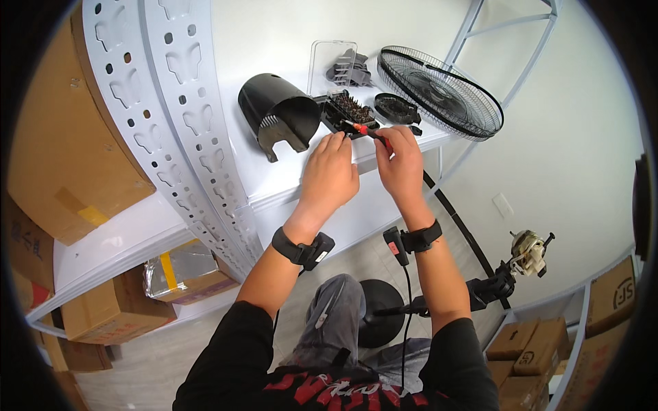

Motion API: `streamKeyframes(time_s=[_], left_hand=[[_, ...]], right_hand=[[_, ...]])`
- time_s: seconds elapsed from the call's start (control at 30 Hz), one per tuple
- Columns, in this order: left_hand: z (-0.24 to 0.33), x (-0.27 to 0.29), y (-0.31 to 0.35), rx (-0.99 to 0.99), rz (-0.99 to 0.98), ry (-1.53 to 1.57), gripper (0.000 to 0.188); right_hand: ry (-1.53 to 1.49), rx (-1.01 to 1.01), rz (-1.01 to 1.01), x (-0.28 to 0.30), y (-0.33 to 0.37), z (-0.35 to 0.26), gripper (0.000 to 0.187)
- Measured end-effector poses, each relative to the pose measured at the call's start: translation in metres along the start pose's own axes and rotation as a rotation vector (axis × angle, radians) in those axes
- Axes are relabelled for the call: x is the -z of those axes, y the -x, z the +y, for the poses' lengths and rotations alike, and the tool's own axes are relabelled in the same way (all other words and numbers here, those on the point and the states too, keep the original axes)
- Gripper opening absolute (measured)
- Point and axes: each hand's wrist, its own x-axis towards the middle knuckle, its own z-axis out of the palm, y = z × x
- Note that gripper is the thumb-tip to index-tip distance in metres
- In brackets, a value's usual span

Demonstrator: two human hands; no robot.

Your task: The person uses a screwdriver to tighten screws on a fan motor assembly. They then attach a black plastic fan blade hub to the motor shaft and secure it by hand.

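On the white shelf, my right hand (401,161) is closed around a red-and-black screwdriver (378,137), its shaft end pointing left over a black bit case (349,111). Rows of small bits stand up inside that case. Beside the case's near edge is my left hand (332,168), fingers pressed together; whatever their tips hold, if anything, is hidden. A hollow black motor housing (277,106) sits to the left of the case. Right of it lies a round black part (396,108). A clear plastic lid (332,65) stands upright behind the case.
A black wire fan grille (442,92) rests at the shelf's right end. Dark grey crumpled material (351,70) lies at the back. A perforated white upright (185,116) stands left. Below right, a fan stand (490,284) carries a bare motor (528,253). Cardboard boxes (528,346) fill lower shelves.
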Motion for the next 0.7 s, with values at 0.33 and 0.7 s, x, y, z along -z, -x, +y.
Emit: streamKeyframes(time_s=[0.33,0.7], left_hand=[[0.001,-0.003,0.001,0.011,-0.009,-0.010,0.044],[0.009,0.032,0.045,-0.113,0.328,0.453,0.026]], right_hand=[[0.078,0.069,-0.023,0.022,0.000,-0.009,0.017],[0.036,0.071,0.067,0.009,0.051,-0.035,0.021]])
